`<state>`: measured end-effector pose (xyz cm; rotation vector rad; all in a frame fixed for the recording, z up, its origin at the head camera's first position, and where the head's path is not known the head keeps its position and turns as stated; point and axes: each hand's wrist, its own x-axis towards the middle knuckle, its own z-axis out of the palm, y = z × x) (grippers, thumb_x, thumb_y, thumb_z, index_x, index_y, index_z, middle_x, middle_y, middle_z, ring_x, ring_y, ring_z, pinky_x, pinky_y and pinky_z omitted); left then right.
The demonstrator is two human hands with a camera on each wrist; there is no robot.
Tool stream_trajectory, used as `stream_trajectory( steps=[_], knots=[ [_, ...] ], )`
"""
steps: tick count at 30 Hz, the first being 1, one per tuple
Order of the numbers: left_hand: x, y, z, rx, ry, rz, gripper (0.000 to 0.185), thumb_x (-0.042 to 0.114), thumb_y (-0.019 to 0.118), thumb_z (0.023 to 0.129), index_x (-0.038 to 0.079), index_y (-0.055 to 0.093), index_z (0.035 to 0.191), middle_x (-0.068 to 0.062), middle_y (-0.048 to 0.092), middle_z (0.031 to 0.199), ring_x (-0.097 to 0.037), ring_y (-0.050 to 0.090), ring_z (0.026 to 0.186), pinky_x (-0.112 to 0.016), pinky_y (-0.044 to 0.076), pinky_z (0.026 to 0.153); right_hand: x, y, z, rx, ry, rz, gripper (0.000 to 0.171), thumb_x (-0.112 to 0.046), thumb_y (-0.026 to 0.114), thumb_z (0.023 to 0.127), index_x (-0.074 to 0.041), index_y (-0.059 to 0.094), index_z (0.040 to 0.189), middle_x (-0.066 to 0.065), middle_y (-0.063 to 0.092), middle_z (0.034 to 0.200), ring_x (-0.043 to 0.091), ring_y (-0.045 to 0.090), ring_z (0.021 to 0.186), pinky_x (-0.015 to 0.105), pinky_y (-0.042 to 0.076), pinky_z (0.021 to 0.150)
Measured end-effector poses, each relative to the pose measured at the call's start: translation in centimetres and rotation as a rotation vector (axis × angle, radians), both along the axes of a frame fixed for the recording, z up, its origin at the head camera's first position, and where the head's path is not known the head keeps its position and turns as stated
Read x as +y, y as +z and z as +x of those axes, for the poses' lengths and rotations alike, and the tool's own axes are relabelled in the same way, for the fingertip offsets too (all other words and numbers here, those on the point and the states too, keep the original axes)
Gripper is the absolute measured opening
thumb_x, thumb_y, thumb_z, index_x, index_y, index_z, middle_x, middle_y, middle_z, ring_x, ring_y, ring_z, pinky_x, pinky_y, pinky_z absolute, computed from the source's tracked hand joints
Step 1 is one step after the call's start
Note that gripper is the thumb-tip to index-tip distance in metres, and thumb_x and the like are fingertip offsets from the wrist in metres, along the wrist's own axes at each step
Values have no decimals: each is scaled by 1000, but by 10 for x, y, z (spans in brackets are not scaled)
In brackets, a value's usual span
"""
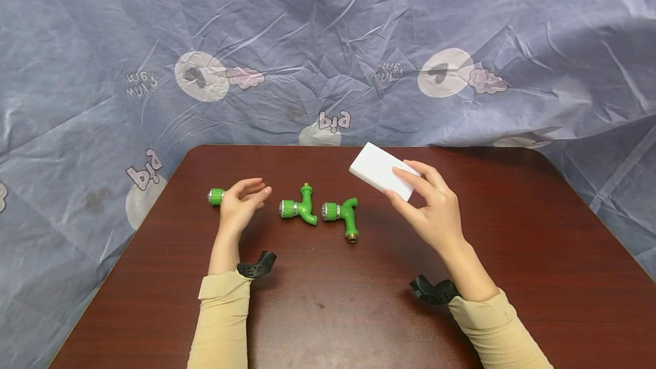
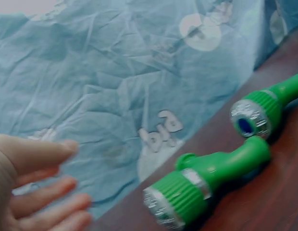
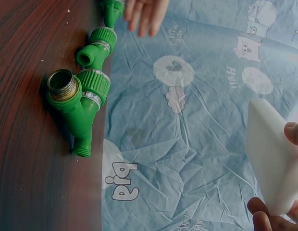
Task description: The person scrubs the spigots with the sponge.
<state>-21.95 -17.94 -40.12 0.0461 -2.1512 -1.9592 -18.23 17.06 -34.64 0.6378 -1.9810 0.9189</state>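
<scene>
Cropped cream sleeves (image 1: 221, 320), left grip (image 1: 238, 205) relaxed, green tap (image 1: 216, 196) partly hidden behind it, right grip (image 1: 438, 212) around white block (image 1: 380, 168)

In the head view, the left grip (image 1: 238, 205) hid most of the leftmost green tap (image 1: 216, 196), all but its ribbed knob. Fingers of the right grip (image 1: 435, 209) covered part of the white block (image 1: 379, 168), whose underside was out of sight. The bottom edge cut off both sleeves (image 1: 222, 320) and the bench (image 1: 328, 295). The left wrist view was blurred, its right edge cropping the farther tap (image 2: 271, 108). Pale specks (image 3: 67, 22) in the right wrist view were too small to identify.
</scene>
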Motion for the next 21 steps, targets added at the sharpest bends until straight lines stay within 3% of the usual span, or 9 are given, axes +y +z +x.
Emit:
stream_trajectory(
  steps=[5, 7, 10, 14, 17, 21],
  knots=[
    [-15, 2, 1, 237, 294, -32, 29, 8, 72, 83, -4, 65, 108, -25, 65, 103, -12, 63, 82, -17, 50, 69, 0, 0, 0, -3, -2, 3, 39, -10, 80, 68, -11, 72, 106, 9, 63, 115, 24, 61, 99, 14, 40, 82],
    [-20, 1, 3, 266, 388, -39, 28, 11, 72, 83, -2, 66, 107, -22, 65, 104, -18, 63, 91, -18, 49, 74, 0, 0, 0, -6, -2, 3, 39, -10, 80, 68, -12, 72, 106, 8, 63, 115, 23, 60, 100, 14, 40, 82],
    [-27, -4, 4, 259, 472, -38, 31, 15, 73, 82, 1, 66, 109, -15, 63, 111, -23, 58, 106, -24, 47, 87, 0, 0, 0, -9, -1, 3, 39, -11, 80, 69, -12, 72, 106, 8, 63, 115, 23, 60, 100, 14, 40, 82],
    [-36, -11, 7, 171, 487, -67, 42, 20, 71, 84, 5, 60, 122, -9, 53, 130, -22, 45, 124, -34, 36, 103, 0, 0, 0, -10, 0, 4, 39, -11, 80, 69, -12, 72, 107, 9, 63, 115, 23, 60, 100, 16, 40, 81],
    [-42, -17, 7, 57, 422, -74, 52, 25, 65, 89, 9, 49, 136, -6, 37, 146, -21, 33, 134, -35, 28, 109, 0, 0, 1, -10, 0, 6, 39, -11, 80, 69, -12, 72, 107, 8, 62, 116, 23, 60, 100, 17, 41, 81],
    [-46, -24, 5, -101, 333, -135, 55, 28, 51, 97, 16, 32, 147, -5, 25, 152, -23, 21, 139, -40, 21, 112, 0, 0, 1, -7, -1, 8, 39, -11, 80, 69, -12, 72, 107, 7, 62, 116, 23, 60, 100, 16, 40, 81]
  ],
)
